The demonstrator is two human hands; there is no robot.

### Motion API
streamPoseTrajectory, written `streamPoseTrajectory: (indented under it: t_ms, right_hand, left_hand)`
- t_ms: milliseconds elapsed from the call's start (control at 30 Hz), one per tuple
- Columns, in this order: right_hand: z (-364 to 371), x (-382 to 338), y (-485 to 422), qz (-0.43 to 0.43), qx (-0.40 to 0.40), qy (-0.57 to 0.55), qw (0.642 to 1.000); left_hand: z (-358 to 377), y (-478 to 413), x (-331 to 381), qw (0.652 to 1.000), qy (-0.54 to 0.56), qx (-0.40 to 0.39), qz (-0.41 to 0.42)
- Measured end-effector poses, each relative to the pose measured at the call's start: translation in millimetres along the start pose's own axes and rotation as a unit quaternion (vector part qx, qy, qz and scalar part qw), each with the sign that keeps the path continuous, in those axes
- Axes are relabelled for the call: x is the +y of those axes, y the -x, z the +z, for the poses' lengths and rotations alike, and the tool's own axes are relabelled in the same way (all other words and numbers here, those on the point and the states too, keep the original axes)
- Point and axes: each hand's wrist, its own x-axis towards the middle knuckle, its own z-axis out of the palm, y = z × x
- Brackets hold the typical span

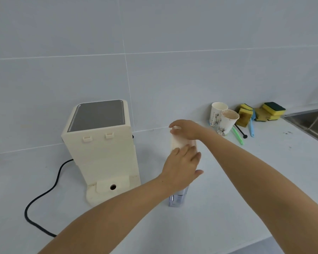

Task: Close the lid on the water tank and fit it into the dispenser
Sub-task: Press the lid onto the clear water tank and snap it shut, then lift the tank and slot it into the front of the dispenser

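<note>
A clear water tank stands upright on the white counter, just right of the cream dispenser. Its cream lid lies on top of the tank. My left hand rests flat on the near part of the lid with the fingers spread. My right hand curls over the lid's far edge. Most of the tank is hidden behind my left hand. The dispenser's back faces me, with two small clips and a base plate with a round hole.
A black power cord loops from the dispenser over the counter at the left. Two paper cups, yellow-green sponges, a blue brush and green sticks lie at the back right. A steel sink sits at the far right.
</note>
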Motion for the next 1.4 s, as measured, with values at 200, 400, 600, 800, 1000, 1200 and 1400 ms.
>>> streamPoseTrajectory:
  t_ms: [200, 400, 600, 800, 1000, 1200, 1400]
  right_hand:
    - [7.8, 9.0, 3.1, 0.013, 0.04, 0.006, 0.999]
    - [10.5, 28.0, 16.9, 0.084, 0.091, -0.011, 0.992]
    - [15.7, 40.3, 37.0, 0.121, 0.151, -0.058, 0.979]
    - [28.9, 38.9, 58.6, 0.111, 0.162, 0.001, 0.981]
    - [38.9, 38.7, 65.6, 0.115, 0.177, -0.136, 0.968]
    - [41.9, 56.5, 76.5, 0.079, 0.103, -0.281, 0.951]
    - [71.7, 75.2, 80.4, 0.074, 0.054, -0.41, 0.907]
  left_hand:
    - [1.3, 1.4, -3.3, 0.998, 0.024, 0.057, 0.0]
    - [6.6, 22.1, -20.5, 0.995, 0.017, 0.095, -0.011]
    - [1.6, 32.8, -60.9, 0.992, -0.002, 0.096, -0.082]
    - [10.3, 31.2, -91.3, 0.989, 0.097, 0.035, -0.109]
    - [19.4, 29.6, -102.1, 0.964, 0.198, -0.007, -0.175]
    - [32.6, 30.1, -98.5, 0.915, 0.311, -0.01, -0.255]
    - [54.2, 29.1, -98.6, 0.807, 0.456, -0.142, -0.348]
